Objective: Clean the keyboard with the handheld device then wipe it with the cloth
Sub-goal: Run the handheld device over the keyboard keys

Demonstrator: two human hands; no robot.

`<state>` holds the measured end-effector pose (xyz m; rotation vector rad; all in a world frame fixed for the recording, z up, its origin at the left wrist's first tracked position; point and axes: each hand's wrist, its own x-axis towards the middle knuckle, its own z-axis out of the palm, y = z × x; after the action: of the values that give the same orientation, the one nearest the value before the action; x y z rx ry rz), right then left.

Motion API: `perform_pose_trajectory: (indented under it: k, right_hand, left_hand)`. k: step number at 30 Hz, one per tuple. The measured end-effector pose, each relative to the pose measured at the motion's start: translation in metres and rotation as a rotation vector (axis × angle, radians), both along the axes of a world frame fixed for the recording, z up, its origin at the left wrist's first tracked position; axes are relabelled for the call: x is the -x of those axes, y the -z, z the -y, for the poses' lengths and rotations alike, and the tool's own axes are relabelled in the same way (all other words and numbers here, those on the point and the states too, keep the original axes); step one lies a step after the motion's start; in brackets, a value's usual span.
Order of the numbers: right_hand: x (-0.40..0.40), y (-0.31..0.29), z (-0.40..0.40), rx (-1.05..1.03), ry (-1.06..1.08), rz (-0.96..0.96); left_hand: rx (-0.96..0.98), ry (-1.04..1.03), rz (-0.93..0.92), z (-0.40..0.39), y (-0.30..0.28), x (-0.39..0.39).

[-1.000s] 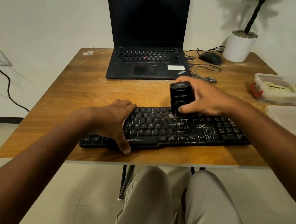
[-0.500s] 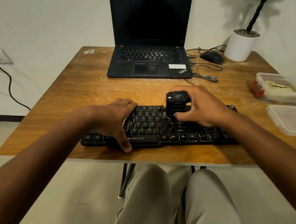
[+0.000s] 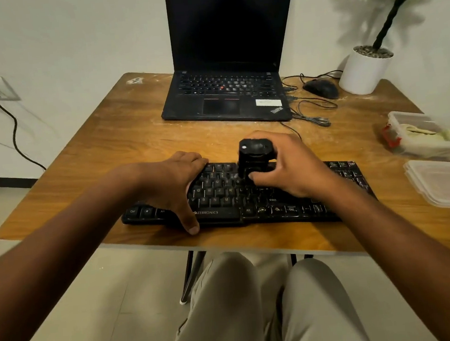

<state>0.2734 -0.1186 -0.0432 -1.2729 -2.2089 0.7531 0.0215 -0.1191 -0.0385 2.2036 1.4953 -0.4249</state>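
Note:
A black keyboard (image 3: pixel 229 197) lies along the near edge of the wooden table (image 3: pixel 138 140). My right hand (image 3: pixel 286 167) grips a small black handheld device (image 3: pixel 254 156), upright with its lower end on the keys near the keyboard's upper middle. My left hand (image 3: pixel 175 183) rests on the keyboard's left half, fingers over the far edge and thumb at the front edge by the space bar. A pale cloth (image 3: pixel 423 134) lies in an open plastic container at the right.
An open black laptop (image 3: pixel 233 92) stands at the back. A black mouse (image 3: pixel 320 88) with loose cables and a white plant pot (image 3: pixel 364 71) are at the back right. A clear container (image 3: pixel 406 120) and its lid (image 3: pixel 445 182) sit at the right edge.
My right hand has moved the device left along the keyboard's upper rows and tilted it upright, its top now facing me. My left hand has stayed put.

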Motion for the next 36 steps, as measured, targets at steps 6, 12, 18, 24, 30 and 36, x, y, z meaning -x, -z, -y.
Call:
perform_pose_trajectory:
  k: [6, 12, 18, 24, 30, 36]
  right_hand:
    - [-0.047, -0.020, 0.005, 0.031, 0.073, 0.159]
    - [0.000, -0.010, 0.002, 0.028, 0.063, -0.033]
    - [-0.011, -0.006, -0.004, 0.059, 0.016, 0.042]
    - [-0.046, -0.021, -0.004, 0.087, 0.140, -0.053]
    - [-0.002, -0.011, 0.002, 0.140, 0.008, -0.135]
    - [-0.012, -0.010, -0.009, 0.144, -0.013, -0.026]
  left_hand:
    - [-0.004, -0.005, 0.015, 0.000, 0.002, 0.001]
    - [-0.003, -0.007, 0.009, 0.001, 0.000, 0.000]
    - [0.006, -0.012, 0.009, -0.001, 0.004, 0.001]
    - [0.001, -0.014, 0.030, -0.002, 0.003, 0.002]
    - [-0.005, -0.001, 0.019, -0.003, 0.006, 0.002]
    - [0.000, 0.014, 0.018, -0.004, 0.005, 0.003]
